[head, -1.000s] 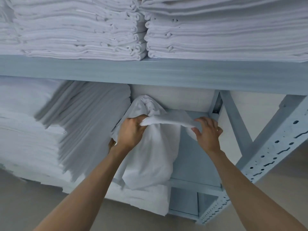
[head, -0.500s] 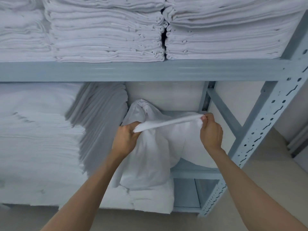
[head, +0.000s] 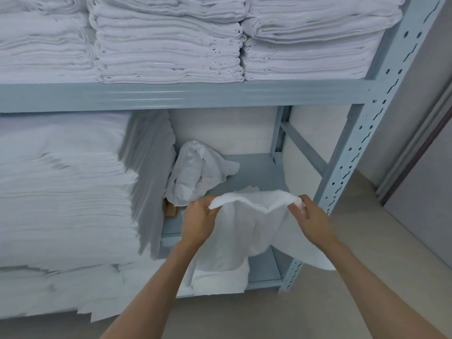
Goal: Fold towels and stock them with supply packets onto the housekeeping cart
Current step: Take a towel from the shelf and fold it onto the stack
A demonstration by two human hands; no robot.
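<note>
I have drawn the white towel out of the shelf bay and toward me: a second ago it hung bunched against the crumpled cloth at the back, and now it hangs free in front of the shelf edge, apart from that cloth. My left hand has come down and forward, pinching one end of the top edge. My right hand, which a second ago lay with straighter fingers on the cloth, now pinches the other end. The edge between them, taut half a second ago, now sags. The head view has swung right, bringing the perforated upright well into view.
</note>
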